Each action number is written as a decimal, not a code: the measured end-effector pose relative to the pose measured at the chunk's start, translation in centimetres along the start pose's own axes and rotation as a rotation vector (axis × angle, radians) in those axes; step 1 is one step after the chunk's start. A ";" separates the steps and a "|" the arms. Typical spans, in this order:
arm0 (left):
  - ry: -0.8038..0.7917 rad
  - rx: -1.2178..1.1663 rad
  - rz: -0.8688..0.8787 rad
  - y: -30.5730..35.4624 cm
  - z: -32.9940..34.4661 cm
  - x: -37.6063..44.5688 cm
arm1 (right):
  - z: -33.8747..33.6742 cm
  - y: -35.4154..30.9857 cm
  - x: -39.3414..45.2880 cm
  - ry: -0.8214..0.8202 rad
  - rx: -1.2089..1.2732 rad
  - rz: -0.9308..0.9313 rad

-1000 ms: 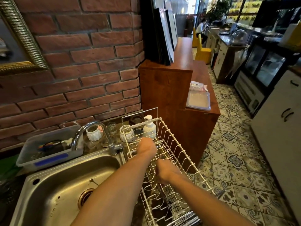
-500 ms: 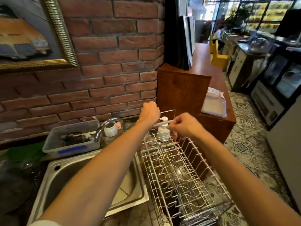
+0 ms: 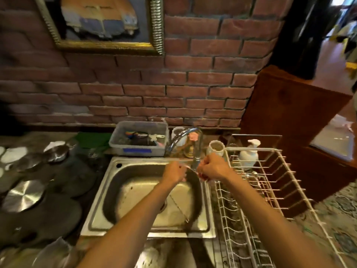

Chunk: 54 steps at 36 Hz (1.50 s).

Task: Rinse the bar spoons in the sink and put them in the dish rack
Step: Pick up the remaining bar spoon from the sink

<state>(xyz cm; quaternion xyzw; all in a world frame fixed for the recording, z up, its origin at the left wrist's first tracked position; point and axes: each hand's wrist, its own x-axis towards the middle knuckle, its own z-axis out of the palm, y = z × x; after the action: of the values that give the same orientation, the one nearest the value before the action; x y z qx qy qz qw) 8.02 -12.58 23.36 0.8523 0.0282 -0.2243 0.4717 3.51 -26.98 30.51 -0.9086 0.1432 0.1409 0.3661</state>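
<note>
Two bare forearms reach forward over a stainless-steel sink (image 3: 123, 190); its basin is rectangular with rounded corners, dull and streaked, and a round drain sits partly hidden under the left arm. The left hand (image 3: 173, 172) and right hand (image 3: 212, 167) meet close together above the far right corner of the basin, just beside the upright stem of a curved chrome faucet (image 3: 181, 138); both sets of fingers are curled inward, but motion blur hides what they hold, and no bar spoon can be made out clearly, so whether the fingers are clamped on one cannot be told. To the right stands a white wire dish rack (image 3: 270, 182), a long grid of thin coated rods with upright prongs; a white pump bottle (image 3: 248, 154) stands at its far end. Behind the sink sits a translucent grey plastic tub (image 3: 135, 149) with a blue label strip, and a small white ceramic cup (image 3: 215, 149) stands near the faucet. Round brushed-metal lids (image 3: 23, 196) lie on the dark counter at left. The wall is rough red brick (image 3: 193, 93), bearing a gilt-framed picture (image 3: 100, 22).
</note>
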 end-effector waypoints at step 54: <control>0.010 -0.791 -0.856 -25.3 4.7 10.9 | 29.5 14.5 16.5 -0.311 -0.456 0.159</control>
<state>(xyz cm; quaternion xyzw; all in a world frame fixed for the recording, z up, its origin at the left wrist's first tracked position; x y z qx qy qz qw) 9.59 -4.23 -3.24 0.5254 0.4539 -0.3632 0.6213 8.98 -18.76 -4.89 -0.9208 0.1207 0.3355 0.1580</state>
